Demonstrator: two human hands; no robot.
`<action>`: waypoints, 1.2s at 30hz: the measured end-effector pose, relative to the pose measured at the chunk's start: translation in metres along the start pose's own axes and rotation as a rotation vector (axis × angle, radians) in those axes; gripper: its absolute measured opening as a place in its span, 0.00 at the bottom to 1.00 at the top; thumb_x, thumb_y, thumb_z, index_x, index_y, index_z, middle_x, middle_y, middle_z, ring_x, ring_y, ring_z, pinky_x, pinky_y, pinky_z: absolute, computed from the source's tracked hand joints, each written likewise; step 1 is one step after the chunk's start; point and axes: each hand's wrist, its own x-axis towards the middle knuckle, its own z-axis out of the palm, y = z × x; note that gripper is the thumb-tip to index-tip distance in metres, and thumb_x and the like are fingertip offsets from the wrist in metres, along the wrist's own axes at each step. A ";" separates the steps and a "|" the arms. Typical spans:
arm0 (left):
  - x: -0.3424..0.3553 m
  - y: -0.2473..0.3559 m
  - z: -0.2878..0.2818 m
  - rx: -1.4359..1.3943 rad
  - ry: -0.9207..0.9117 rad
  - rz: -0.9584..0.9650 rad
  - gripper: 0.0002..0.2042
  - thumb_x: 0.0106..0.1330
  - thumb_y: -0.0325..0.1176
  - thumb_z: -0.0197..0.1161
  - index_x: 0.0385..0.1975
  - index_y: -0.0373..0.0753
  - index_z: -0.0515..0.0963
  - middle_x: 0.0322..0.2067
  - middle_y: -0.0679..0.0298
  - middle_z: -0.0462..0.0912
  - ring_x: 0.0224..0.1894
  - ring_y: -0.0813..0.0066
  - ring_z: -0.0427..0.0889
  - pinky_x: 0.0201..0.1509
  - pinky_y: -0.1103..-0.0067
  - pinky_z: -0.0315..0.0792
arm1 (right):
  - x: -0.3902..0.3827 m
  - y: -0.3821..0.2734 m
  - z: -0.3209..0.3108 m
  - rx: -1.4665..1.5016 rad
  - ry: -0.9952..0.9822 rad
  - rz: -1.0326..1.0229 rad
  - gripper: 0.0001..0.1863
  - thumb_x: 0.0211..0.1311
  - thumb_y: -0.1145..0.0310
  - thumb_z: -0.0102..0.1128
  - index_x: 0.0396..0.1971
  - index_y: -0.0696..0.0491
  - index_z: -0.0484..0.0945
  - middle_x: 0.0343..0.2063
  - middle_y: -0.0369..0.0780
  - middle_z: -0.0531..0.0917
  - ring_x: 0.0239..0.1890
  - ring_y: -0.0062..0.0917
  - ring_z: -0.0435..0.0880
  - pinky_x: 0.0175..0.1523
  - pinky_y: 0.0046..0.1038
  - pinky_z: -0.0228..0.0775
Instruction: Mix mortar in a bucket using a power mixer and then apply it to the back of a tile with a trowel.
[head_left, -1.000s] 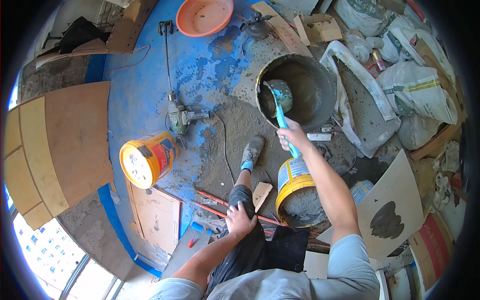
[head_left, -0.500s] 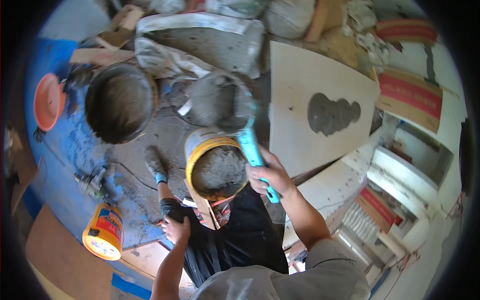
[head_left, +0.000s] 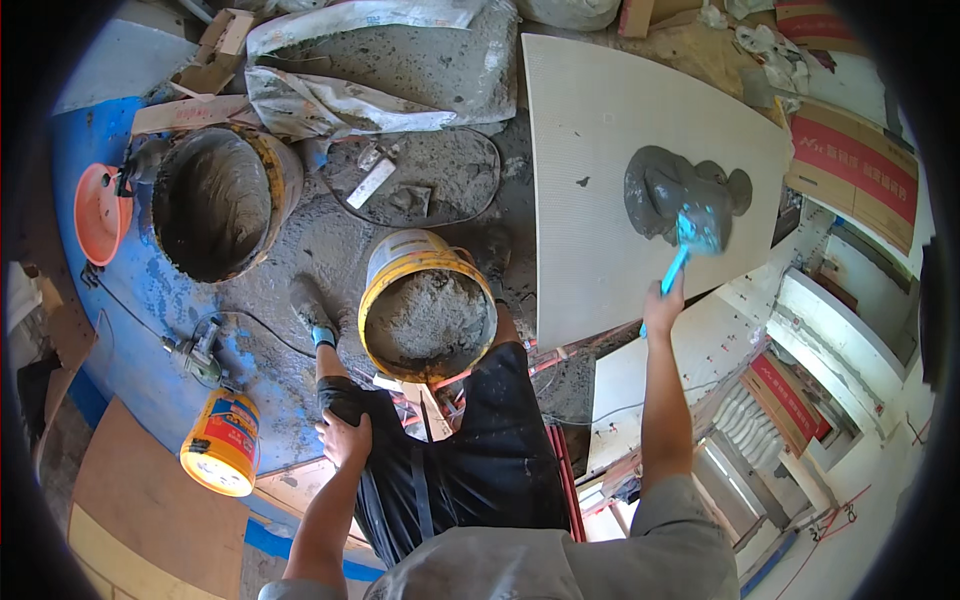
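Observation:
My right hand [head_left: 664,303] is wrapped round the handle of a turquoise scoop [head_left: 703,226]. The scoop's mortar-smeared head is tipped over a patch of wet grey mortar [head_left: 652,185] on the large beige tile [head_left: 580,250]; whether it touches the patch is unclear. On my left knee rests my left hand [head_left: 345,440], holding nothing, fingers apart. Between my legs stands a yellow-rimmed bucket [head_left: 364,318] with grey mortar [head_left: 425,315] in it.
At left stand a large dark mortar tub [head_left: 292,180], an orange-red basin [head_left: 90,215] and a yellow bucket [head_left: 222,440]. A power tool [head_left: 197,357] with a cord lies nearby. Beyond is an opened white sack [head_left: 320,100]; cardboard boxes [head_left: 850,180] are at right.
My right hand has carried the loaded scoop from above the bucket rightward over the tile. The mortar patch looks larger. My left hand remains on my knee.

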 end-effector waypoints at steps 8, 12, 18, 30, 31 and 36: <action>0.009 -0.029 -0.001 -0.036 -0.020 -0.025 0.44 0.56 0.58 0.76 0.66 0.38 0.64 0.60 0.43 0.73 0.65 0.43 0.76 0.67 0.49 0.74 | -0.143 -0.256 -0.013 0.915 -0.622 0.283 0.27 0.71 0.77 0.58 0.68 0.55 0.67 0.19 0.30 0.71 0.12 0.15 0.68 0.16 0.25 0.62; 0.015 -0.048 -0.033 -0.141 -0.061 0.041 0.45 0.57 0.57 0.75 0.68 0.35 0.64 0.60 0.41 0.74 0.65 0.40 0.77 0.64 0.51 0.78 | -0.204 -0.449 0.031 1.379 -1.280 0.470 0.20 0.71 0.74 0.59 0.59 0.51 0.69 0.21 0.30 0.71 0.14 0.14 0.69 0.16 0.22 0.63; 0.046 -0.097 -0.049 -0.069 -0.054 0.205 0.43 0.60 0.58 0.71 0.69 0.36 0.65 0.58 0.42 0.75 0.62 0.40 0.79 0.61 0.48 0.77 | -0.259 -0.621 0.195 1.746 -1.499 0.997 0.09 0.68 0.65 0.61 0.37 0.51 0.70 0.24 0.36 0.76 0.20 0.22 0.75 0.26 0.31 0.72; 0.014 -0.109 0.017 0.245 -0.005 0.347 0.43 0.60 0.59 0.71 0.68 0.36 0.65 0.58 0.42 0.76 0.60 0.42 0.81 0.62 0.50 0.77 | -0.449 -0.084 0.020 0.859 -0.408 1.093 0.12 0.73 0.55 0.68 0.37 0.49 0.84 0.20 0.30 0.75 0.17 0.13 0.73 0.18 0.22 0.61; 0.002 -0.091 0.032 0.261 -0.026 0.386 0.44 0.60 0.59 0.71 0.68 0.36 0.64 0.59 0.41 0.75 0.61 0.41 0.80 0.63 0.50 0.76 | -0.494 0.041 0.042 0.489 -0.253 0.888 0.13 0.71 0.56 0.69 0.36 0.52 0.84 0.23 0.35 0.81 0.20 0.23 0.79 0.23 0.29 0.71; -0.020 -0.076 0.112 0.309 0.058 0.365 0.46 0.59 0.56 0.74 0.71 0.34 0.62 0.63 0.39 0.72 0.66 0.38 0.75 0.68 0.51 0.71 | -0.467 0.299 0.128 -0.062 -0.440 0.708 0.23 0.67 0.50 0.68 0.52 0.52 0.82 0.38 0.51 0.90 0.42 0.53 0.89 0.47 0.51 0.80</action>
